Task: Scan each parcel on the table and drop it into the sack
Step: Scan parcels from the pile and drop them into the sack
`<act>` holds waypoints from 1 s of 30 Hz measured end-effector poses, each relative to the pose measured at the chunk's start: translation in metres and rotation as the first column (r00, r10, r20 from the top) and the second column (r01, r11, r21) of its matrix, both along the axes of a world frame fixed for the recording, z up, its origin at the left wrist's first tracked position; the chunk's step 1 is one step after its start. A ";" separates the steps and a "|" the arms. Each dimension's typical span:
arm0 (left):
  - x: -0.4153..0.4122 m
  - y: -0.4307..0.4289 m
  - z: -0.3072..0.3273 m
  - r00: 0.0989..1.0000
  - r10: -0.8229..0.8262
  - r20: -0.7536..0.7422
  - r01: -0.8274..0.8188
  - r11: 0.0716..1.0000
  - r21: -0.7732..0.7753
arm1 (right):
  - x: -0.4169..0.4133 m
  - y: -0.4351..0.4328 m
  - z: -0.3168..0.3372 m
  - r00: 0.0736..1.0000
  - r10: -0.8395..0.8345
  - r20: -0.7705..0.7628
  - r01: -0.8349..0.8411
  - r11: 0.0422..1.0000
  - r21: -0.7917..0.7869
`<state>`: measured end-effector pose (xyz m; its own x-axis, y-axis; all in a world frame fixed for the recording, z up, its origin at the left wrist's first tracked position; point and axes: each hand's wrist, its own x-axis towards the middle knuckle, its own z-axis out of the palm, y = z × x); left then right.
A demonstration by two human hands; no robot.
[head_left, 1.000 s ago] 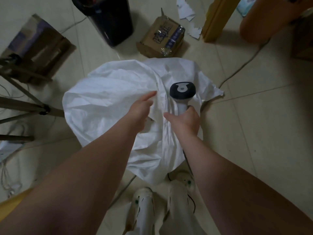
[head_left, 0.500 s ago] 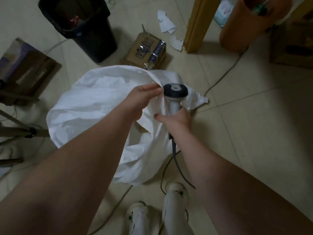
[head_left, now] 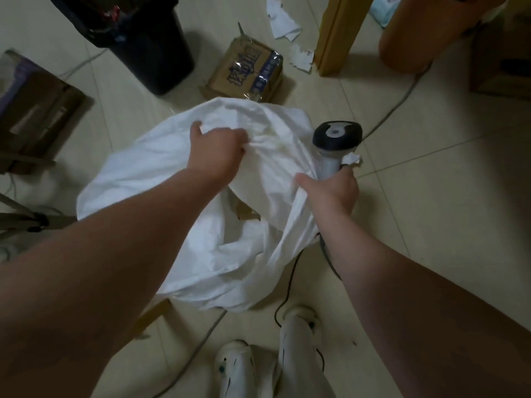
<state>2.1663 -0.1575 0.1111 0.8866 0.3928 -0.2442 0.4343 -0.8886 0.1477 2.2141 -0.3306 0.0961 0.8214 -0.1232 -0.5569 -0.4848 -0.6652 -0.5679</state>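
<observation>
Head view: looks down past two bare forearms onto a pale tiled floor (head_left: 431, 225).
Sack (head_left: 143, 168): white, crumpled and woven. It lies on the floor just ahead of the white shoes (head_left: 235, 366), with its mouth pulled partly open.
Parcel (head_left: 247, 215): only a strip of brown cardboard shows, inside the sack's opening.
Left hand (head_left: 221, 150): fingers are curled tight round a bunched fold of the sack's upper edge.
Right hand (head_left: 334, 191): wrapped round the barcode scanner's handle, with the thumb lying against the sack's near edge.
Barcode scanner (head_left: 337, 136): dark head and pale handle, held upright just beside the sack. Its cable (head_left: 287, 285) trails down to the floor.
Around: a taped cardboard box (head_left: 247, 73) touches the sack's far side. A black bin (head_left: 149, 44) stands to the left of the box, and torn paper scraps (head_left: 283, 23) and a wooden leg (head_left: 336, 33) are to its right. Flattened cardboard (head_left: 34, 110) lies at far left.
In the way: the sack's folds hide most of its inside, and the forearms cover its near side.
</observation>
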 end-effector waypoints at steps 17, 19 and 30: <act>0.077 0.004 0.250 0.911 0.228 -0.345 -0.413 0.521 -0.747 | 0.064 -0.002 0.214 0.990 0.139 -0.032 -0.121 0.938 0.324; 0.075 0.007 0.241 0.977 0.206 -0.062 -0.215 0.927 -0.308 | 0.074 -0.004 0.227 0.973 0.121 -0.194 -0.047 0.936 0.348; -0.010 -0.042 0.187 0.962 0.250 -0.110 -0.250 0.968 0.013 | 0.111 -0.008 0.254 0.871 0.123 -0.475 0.108 0.896 0.430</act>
